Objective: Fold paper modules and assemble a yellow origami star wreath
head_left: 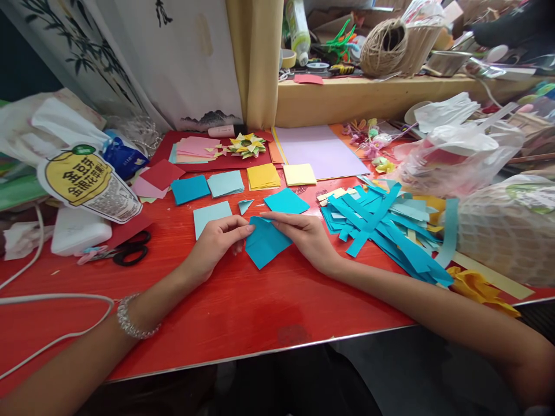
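A teal paper square (265,244) lies on the red table (243,312), partly folded. My left hand (219,238) pinches its upper left edge, fingers closed on the paper. My right hand (303,231) presses its upper right edge, index finger stretched along the fold, and holds the sheet down. Another teal square (286,201) lies just behind, with a small folded light blue piece (245,205) and a light blue square (211,216) to its left.
Stacks of coloured squares (263,176) and a paper flower (247,144) sit at the back. A heap of teal paper strips (381,222) lies to the right, black scissors (130,249) to the left. Plastic bags (459,153) crowd the right side, a white cable (65,300) runs at the left.
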Available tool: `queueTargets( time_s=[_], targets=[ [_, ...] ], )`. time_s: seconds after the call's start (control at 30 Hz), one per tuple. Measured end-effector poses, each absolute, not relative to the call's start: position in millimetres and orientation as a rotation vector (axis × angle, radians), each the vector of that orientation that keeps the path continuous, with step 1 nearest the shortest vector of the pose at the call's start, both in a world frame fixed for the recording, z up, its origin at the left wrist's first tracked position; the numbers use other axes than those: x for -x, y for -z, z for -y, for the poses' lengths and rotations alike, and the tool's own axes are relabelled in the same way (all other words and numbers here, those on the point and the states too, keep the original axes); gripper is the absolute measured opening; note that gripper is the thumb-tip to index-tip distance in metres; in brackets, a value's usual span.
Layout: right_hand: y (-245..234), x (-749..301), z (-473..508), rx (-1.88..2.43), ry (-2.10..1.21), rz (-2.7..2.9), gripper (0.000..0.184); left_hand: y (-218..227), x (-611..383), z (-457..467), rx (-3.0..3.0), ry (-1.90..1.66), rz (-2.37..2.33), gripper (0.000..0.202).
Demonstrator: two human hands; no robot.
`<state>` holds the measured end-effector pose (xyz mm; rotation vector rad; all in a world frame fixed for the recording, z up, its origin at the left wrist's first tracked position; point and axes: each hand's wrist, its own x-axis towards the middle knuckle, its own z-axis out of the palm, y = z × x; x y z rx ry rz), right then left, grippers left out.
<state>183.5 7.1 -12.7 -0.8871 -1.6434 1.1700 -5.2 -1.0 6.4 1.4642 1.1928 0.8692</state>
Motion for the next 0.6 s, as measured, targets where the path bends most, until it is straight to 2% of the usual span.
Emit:
queueTargets(
  time_s=[0.17, 0.43, 0.6],
  targets=[
    [12.5, -182.6, -8.0, 0.906, -1.179, 1.661, 0.023, -6.5, 5.5, 0.5, -1.434, -0.875, -1.167, 0.023],
    [10.8, -178.7, -7.8, 0.822, -1.408, 1.604, 0.027, -5.7, 6.4, -0.3, -1.451, -0.864, -1.196, 0.023],
    [10.2, -178.3, -7.3, 0.82, -1.374, 1.654, 0.022, -4.9, 6.8, -0.6, -1.475, -0.802, -1.179, 0.02]
  ],
)
